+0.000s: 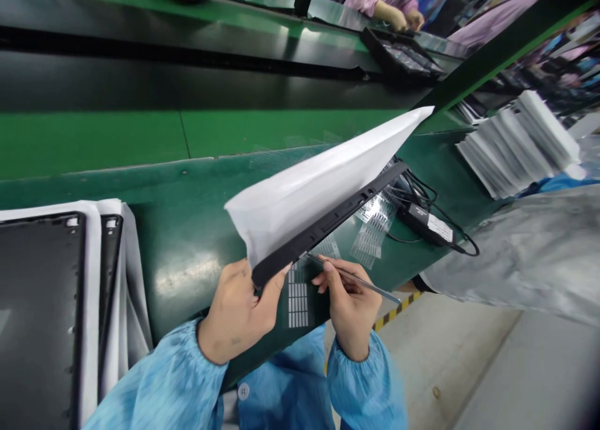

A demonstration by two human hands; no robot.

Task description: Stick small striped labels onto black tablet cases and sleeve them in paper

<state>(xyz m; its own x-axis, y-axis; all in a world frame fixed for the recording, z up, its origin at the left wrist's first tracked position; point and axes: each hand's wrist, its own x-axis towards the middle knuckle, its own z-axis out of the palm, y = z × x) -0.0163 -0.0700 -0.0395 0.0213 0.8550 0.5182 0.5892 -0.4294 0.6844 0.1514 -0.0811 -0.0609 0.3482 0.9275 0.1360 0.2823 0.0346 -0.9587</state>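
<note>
My left hand point(241, 305) grips the lower left corner of a thin black plastic cover point(328, 220), which stands tilted on its edge above the bench. A white foam sheet point(323, 177) lies against the cover's far face. Pinched between thumb and fingers of my right hand point(351, 299) is a pair of slim metal tweezers point(368, 283), its tip close to the cover's lower edge. Below the cover, a sheet of small rectangular stickers point(298, 302) lies near the bench's front edge. Whether the tweezers' tip holds a piece, I cannot tell.
At the left, black covers point(40, 317) are stacked with white sheets between them. To the right lie a black power adapter point(426, 222) with cables and clear sticker sheets point(370, 239). A stack of white-wrapped panels point(520, 144) stands farther right. A co-worker's grey sleeve point(520, 255) reaches in there.
</note>
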